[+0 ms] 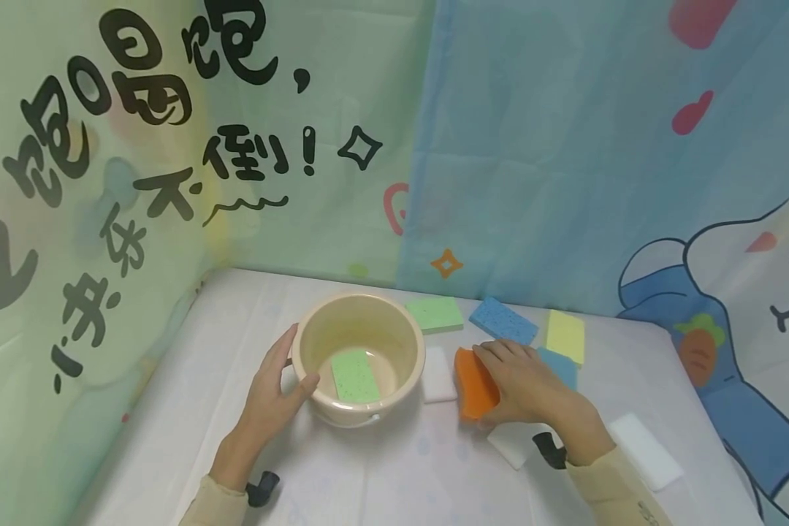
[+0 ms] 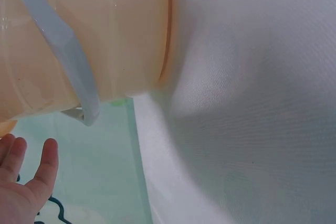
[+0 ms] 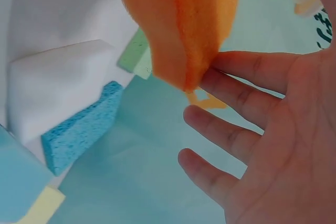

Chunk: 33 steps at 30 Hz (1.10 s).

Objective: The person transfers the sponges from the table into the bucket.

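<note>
A cream bucket (image 1: 348, 418) stands on the table with a green sponge (image 1: 355, 376) lying inside. My left hand (image 1: 272, 402) rests against the bucket's left side, thumb at the rim; in the left wrist view its fingers (image 2: 48, 163) are fairly straight beside the bucket wall and the grey bail handle (image 2: 68, 45). To the right of the bucket, my right hand (image 1: 529, 383) grips an orange sponge (image 1: 476, 387) by its edges. The right wrist view shows fingertips on the orange sponge (image 3: 181, 24), two other fingers held off it; the thumb is mostly hidden.
Behind the right hand lie a green sponge (image 1: 436, 314), a blue sponge (image 1: 502, 320), a yellow sponge (image 1: 565, 334) and a partly covered blue piece (image 1: 559, 367). White blocks (image 1: 438, 376) lie around it, one farther right (image 1: 644, 451). Printed cloth (image 1: 532, 146) hangs behind the table.
</note>
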Each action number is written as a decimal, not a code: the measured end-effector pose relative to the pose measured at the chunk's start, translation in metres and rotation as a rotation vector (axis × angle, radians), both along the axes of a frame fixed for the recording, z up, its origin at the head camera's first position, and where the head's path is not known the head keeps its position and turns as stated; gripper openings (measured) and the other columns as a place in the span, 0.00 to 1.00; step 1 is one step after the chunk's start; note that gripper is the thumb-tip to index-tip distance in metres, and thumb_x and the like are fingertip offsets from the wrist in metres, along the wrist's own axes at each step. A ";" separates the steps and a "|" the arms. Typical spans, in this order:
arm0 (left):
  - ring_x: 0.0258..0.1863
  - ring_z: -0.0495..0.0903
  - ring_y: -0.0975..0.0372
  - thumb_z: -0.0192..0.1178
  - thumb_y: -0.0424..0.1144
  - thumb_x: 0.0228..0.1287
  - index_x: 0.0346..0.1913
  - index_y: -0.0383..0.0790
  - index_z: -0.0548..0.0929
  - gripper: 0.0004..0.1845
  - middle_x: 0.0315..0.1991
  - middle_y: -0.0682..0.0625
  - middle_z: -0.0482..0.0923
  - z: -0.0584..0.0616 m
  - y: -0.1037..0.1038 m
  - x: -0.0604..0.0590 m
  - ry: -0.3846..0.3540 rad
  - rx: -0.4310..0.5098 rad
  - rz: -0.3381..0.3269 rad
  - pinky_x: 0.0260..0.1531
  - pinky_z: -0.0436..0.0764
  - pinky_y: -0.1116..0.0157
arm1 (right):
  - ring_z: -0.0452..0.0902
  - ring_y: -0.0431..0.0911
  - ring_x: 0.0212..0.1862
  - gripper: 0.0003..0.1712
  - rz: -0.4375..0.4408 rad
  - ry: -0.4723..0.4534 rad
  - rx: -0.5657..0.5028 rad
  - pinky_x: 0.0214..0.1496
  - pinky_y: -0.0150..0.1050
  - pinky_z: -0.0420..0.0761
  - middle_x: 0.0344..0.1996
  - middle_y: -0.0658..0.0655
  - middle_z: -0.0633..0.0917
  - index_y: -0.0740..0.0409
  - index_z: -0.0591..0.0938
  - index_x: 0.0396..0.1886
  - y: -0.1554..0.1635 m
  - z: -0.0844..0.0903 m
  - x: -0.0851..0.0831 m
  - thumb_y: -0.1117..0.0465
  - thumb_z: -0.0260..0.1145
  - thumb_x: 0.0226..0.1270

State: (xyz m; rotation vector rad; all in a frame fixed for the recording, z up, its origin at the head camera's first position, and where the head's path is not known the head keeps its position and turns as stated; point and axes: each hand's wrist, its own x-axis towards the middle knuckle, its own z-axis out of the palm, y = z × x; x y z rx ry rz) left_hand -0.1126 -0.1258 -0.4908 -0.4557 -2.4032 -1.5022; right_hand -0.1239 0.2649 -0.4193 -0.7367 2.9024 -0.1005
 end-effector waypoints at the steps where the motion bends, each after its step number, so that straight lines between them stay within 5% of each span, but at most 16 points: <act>1: 0.73 0.61 0.52 0.62 0.47 0.65 0.79 0.42 0.58 0.42 0.76 0.45 0.59 0.000 0.000 0.000 -0.001 0.000 0.001 0.62 0.74 0.47 | 0.64 0.67 0.66 0.64 0.002 0.001 -0.003 0.66 0.68 0.64 0.63 0.67 0.74 0.70 0.71 0.68 0.000 0.002 0.001 0.39 0.85 0.35; 33: 0.73 0.60 0.52 0.61 0.47 0.66 0.79 0.41 0.57 0.42 0.76 0.45 0.59 -0.002 0.000 0.000 0.016 0.020 -0.013 0.61 0.74 0.45 | 0.64 0.63 0.66 0.64 0.078 0.016 -0.024 0.67 0.65 0.65 0.65 0.65 0.73 0.68 0.69 0.71 -0.017 0.056 0.006 0.37 0.83 0.38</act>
